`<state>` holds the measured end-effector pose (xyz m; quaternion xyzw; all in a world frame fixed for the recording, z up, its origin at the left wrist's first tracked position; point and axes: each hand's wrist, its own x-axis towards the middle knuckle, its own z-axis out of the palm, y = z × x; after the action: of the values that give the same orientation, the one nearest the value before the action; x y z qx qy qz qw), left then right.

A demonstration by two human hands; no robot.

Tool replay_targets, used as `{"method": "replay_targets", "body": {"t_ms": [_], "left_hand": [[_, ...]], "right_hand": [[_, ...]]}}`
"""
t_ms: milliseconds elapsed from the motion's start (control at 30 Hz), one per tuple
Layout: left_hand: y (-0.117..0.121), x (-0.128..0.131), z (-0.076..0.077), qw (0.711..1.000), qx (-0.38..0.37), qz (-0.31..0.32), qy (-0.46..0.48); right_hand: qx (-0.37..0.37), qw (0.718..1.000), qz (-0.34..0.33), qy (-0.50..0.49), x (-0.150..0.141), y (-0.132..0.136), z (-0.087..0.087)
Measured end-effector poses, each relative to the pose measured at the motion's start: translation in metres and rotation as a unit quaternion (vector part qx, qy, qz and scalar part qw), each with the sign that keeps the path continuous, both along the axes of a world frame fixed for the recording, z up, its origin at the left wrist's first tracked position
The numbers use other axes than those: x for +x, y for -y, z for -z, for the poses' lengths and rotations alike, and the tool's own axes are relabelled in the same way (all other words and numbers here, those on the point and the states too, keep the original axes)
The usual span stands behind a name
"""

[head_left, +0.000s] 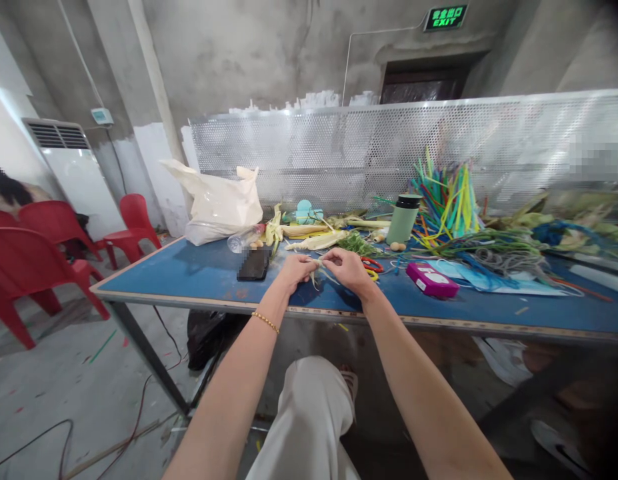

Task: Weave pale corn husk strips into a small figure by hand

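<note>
Both my hands meet just above the near edge of the blue table (189,279). Thin pale strips (313,281), which look like torn corn husk, hang between them. My left hand (295,271) pinches the strips with thumb and fingers. Close beside it, my right hand (349,269) is closed on the same strips. Dried corn husks (323,241) lie just beyond my fingers, with some green shreds (355,244) to their right. Scissors with red and yellow handles (372,267) are partly hidden behind my right hand. A dark phone (253,265) rests left of my left hand.
A white plastic bag (225,208) stands at the back left. Toward the right are a green flask (403,220), a purple box (431,279), colourful strips (451,200) and tangled cords (503,257). A perforated metal panel (299,150) borders the back. Red chairs (36,273) stand left.
</note>
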<state>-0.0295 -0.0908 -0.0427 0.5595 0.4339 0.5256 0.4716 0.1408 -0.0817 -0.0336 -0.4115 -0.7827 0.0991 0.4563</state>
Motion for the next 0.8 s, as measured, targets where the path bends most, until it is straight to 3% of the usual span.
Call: {"method": "replay_targets", "body": {"t_ms": [267, 467, 633, 800], "left_hand": [[0.003, 0.001, -0.002, 1.0, 0.008, 0.018, 0.005], [0.002, 0.002, 0.002, 1.0, 0.021, -0.001, -0.022], [0.0, 0.004, 0.005, 0.997, 0.043, -0.015, -0.06], [-0.002, 0.005, 0.008, 0.996, 0.031, -0.002, -0.084]], "right_hand": [[0.0, 1.0, -0.017, 0.021, -0.002, 0.006, -0.003], [0.067, 0.997, -0.024, -0.027, -0.005, 0.001, -0.001], [0.064, 0.994, -0.066, 0.059, -0.012, -0.008, -0.003], [0.03, 0.981, -0.069, 0.179, -0.014, -0.012, -0.021]]}}
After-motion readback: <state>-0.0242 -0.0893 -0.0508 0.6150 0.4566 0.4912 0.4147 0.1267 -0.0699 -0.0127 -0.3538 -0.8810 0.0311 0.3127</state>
